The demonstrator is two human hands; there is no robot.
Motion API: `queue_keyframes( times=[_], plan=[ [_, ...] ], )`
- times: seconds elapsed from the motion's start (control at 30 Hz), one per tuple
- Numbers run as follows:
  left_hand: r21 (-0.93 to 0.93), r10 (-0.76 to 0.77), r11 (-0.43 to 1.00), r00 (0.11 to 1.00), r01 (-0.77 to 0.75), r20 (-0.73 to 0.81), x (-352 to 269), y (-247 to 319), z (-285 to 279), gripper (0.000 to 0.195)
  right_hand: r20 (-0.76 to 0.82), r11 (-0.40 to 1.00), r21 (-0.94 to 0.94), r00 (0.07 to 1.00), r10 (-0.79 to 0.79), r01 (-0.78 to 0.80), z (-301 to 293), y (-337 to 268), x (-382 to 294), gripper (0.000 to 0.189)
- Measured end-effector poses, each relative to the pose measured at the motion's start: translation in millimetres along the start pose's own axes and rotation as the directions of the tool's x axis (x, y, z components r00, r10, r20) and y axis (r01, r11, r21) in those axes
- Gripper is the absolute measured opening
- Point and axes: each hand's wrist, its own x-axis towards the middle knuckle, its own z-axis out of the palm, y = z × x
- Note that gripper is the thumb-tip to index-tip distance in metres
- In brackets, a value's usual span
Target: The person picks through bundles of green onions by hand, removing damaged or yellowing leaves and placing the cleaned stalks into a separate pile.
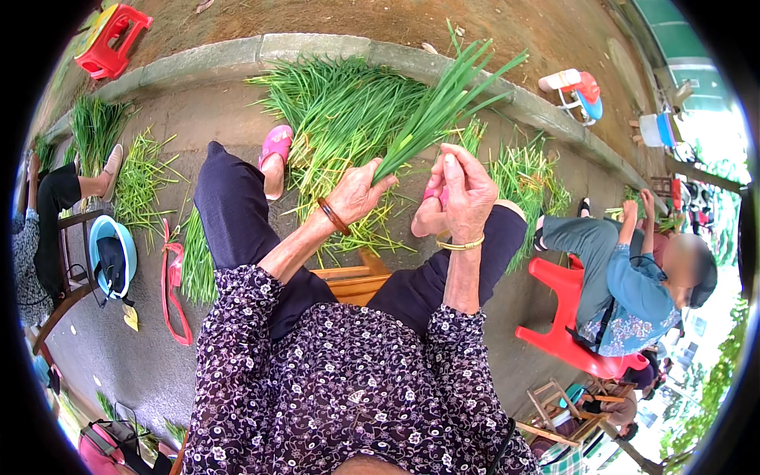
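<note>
My left hand point(359, 189), with a brown bangle at the wrist, is closed around the lower end of a bunch of long green leafy stalks, which look like Chinese chives point(424, 122). The leaves fan out up and to the right. My right hand point(463, 184), with a gold-coloured bangle, is raised just right of the bunch, thumb and fingertips together; whether a thin leaf is between them cannot be told. Beyond both hands a large heap of the same green stalks point(350, 107) lies on the pavement, with loose yellowish-green pieces point(368, 228) nearer my feet.
A stone kerb point(314, 46) runs behind the heap. At the right a person point(635, 291) sits on a red plastic stool point(558, 303); another person point(29, 261) sits at far left. A light-blue basin point(127, 255) and red plastic strap point(173, 291) lie to my left.
</note>
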Motion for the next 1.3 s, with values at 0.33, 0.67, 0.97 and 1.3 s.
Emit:
queue_keyframes(
  times=[0.33,0.67,0.97,1.3],
  plan=[
    [0.088,0.094,0.992,0.996,-0.094,0.002,-3.1,-4.3,5.7,0.021,-0.120,0.996,0.037,0.990,-0.075,0.080,-16.4,-23.0,6.2,0.020],
    [0.232,0.257,0.942,0.966,-0.243,-0.030,-5.3,-7.8,9.7,0.020,-0.061,0.997,0.018,0.996,0.070,-0.069,-25.0,-41.9,9.4,0.026],
    [0.192,0.215,0.959,0.977,-0.210,-0.004,-2.9,-10.9,6.1,0.018,-0.136,0.995,0.047,0.986,0.092,-0.087,-29.9,-41.8,7.4,0.012],
    [0.240,0.139,0.961,0.990,-0.141,0.023,-3.6,-11.8,2.1,0.022,-0.123,0.983,-0.164,0.990,0.062,-0.082,-39.2,-38.6,6.2,0.011]
  ],
)
